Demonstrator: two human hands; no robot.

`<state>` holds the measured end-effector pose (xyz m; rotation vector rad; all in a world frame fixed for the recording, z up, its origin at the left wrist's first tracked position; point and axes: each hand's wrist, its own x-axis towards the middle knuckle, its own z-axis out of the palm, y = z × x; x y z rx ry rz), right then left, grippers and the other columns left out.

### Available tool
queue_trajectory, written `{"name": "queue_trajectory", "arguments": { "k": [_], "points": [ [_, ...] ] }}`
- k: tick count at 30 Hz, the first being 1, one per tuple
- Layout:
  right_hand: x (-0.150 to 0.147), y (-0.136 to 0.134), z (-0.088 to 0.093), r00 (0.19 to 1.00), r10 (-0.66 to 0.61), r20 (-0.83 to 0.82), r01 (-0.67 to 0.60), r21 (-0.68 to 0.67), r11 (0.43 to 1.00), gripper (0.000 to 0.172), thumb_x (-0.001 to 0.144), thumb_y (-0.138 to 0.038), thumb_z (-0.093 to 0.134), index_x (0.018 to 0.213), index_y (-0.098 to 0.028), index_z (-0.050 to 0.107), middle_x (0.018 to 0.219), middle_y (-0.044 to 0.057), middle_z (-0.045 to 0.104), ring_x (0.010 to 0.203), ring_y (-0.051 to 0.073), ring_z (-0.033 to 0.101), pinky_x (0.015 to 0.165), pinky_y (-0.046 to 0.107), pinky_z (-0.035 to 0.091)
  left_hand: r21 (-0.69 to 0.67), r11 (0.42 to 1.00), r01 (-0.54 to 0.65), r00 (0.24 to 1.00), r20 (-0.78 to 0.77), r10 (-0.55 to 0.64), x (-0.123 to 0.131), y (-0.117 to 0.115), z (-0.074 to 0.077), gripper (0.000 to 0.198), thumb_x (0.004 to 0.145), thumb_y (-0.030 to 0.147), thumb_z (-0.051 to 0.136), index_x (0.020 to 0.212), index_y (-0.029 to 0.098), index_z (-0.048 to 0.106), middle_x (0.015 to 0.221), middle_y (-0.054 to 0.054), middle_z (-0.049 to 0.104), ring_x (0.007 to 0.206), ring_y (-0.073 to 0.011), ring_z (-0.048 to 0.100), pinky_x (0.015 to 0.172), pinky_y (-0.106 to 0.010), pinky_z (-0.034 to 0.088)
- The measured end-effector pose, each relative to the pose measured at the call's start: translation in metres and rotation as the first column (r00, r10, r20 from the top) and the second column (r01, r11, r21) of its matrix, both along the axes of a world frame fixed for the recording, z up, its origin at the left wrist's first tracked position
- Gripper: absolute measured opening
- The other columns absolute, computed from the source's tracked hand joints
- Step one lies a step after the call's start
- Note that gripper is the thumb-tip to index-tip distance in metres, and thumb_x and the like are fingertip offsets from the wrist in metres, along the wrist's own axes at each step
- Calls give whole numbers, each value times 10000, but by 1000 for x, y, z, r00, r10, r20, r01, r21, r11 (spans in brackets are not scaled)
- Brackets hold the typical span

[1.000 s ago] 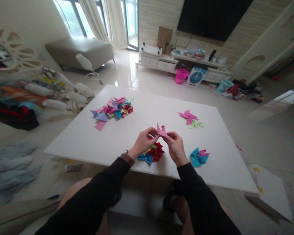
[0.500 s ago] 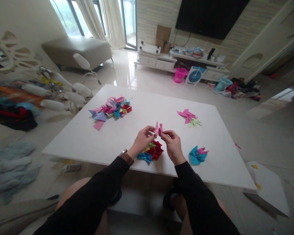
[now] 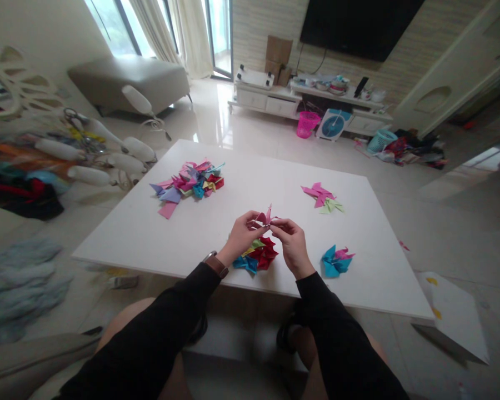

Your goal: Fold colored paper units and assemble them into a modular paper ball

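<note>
A small pink folded paper figure [image 3: 267, 215] is held above the white table [image 3: 150, 233] between both hands. My left hand [image 3: 241, 236] pinches its left side and my right hand [image 3: 290, 244] pinches its right side, fingers closed on the paper. Directly under the hands lies a little heap of red, blue and yellow folded papers [image 3: 256, 256]. A blue and pink folded piece [image 3: 335, 261] rests to the right of my right hand.
A larger pile of mixed coloured papers [image 3: 188, 184] sits at the table's far left; pink and pale green folded pieces [image 3: 321, 198] lie at the far right. A white sheet [image 3: 454, 316] lies on the floor right of the table. A cluttered chair [image 3: 45, 155] stands to the left.
The pink paper has been pressed narrower between the fingers and now shows edge-on. Both hands have shifted slightly toward the table's far side.
</note>
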<state>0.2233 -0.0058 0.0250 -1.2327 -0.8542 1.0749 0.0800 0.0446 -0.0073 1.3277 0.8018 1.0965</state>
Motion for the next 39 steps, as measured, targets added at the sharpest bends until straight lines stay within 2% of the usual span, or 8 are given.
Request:
{"name": "queue_trajectory", "arguments": {
  "k": [7, 12, 16, 20, 25, 31, 36, 39],
  "points": [
    [-1, -2, 2, 998, 41, 43, -41, 3, 999, 154, 665, -298, 780, 766, -219, 696, 914, 33, 758, 877, 206, 693, 784, 337, 539, -44, 999, -28, 999, 16, 29, -1, 2, 4, 321, 717, 326, 829, 915, 162, 636, 933, -34, 696, 755, -135, 666, 701, -270, 565],
    [4, -2, -4, 994, -7, 107, 14, -70, 997, 53, 659, -259, 650, 677, -211, 638, 788, 24, 718, 732, 175, 649, 680, 303, 487, -110, 993, -45, 992, 108, 57, -3, 4, 4, 314, 705, 252, 808, 936, 166, 614, 919, -18, 691, 772, -140, 690, 764, -304, 584],
    [11, 0, -9, 991, -95, 94, 107, -130, 986, 52, 611, -255, 600, 627, -208, 584, 782, 21, 686, 690, 157, 614, 632, 276, 445, -158, 987, 16, 983, 181, 13, -4, 6, 1, 327, 707, 219, 799, 958, 178, 593, 931, -16, 692, 808, -157, 711, 797, -329, 595],
    [19, 3, -1, 987, -152, -42, 145, -142, 979, 103, 592, -245, 648, 690, -214, 640, 782, 8, 663, 693, 143, 589, 608, 247, 421, -185, 969, 163, 968, 221, -120, -6, 4, 5, 336, 693, 202, 830, 943, 175, 607, 959, -30, 702, 849, -165, 708, 823, -325, 589],
    [22, 3, 14, 983, -8, -182, -9, -87, 996, 144, 648, -314, 728, 757, -220, 727, 838, 22, 705, 716, 146, 586, 624, 257, 434, -221, 922, 319, 928, 270, -256, -7, -2, 14, 302, 693, 197, 859, 893, 157, 637, 896, -19, 692, 849, -156, 691, 822, -290, 565],
    [19, -1, 11, 982, 122, -145, -126, -25, 992, 92, 665, -263, 811, 726, -221, 756, 779, -3, 717, 728, 141, 598, 686, 273, 435, -228, 893, 388, 913, 227, -339, -8, -4, 16, 280, 721, 193, 836, 934, 142, 661, 923, -29, 702, 870, -161, 685, 836, -287, 540],
    [22, 2, 3, 995, 72, -65, -71, 19, 997, 140, 665, -290, 856, 748, -230, 760, 731, -13, 709, 690, 140, 578, 670, 287, 423, -305, 892, 333, 933, 244, -264, -7, -3, 11, 573, 720, 184, 811, 1243, 193, 578, 1031, -68, 732, 879, -191, 704, 814, -332, 543],
    [23, 3, 1, 1000, -2, -27, 3, 30, 1000, 166, 669, -312, 863, 772, -227, 764, 746, -9, 714, 675, 136, 572, 664, 288, 425, -370, 903, 219, 965, 221, -143, -7, -1, 7, 614, 698, 185, 816, 1242, 205, 531, 1011, -58, 733, 817, -173, 702, 799, -341, 547]
  ]
}}
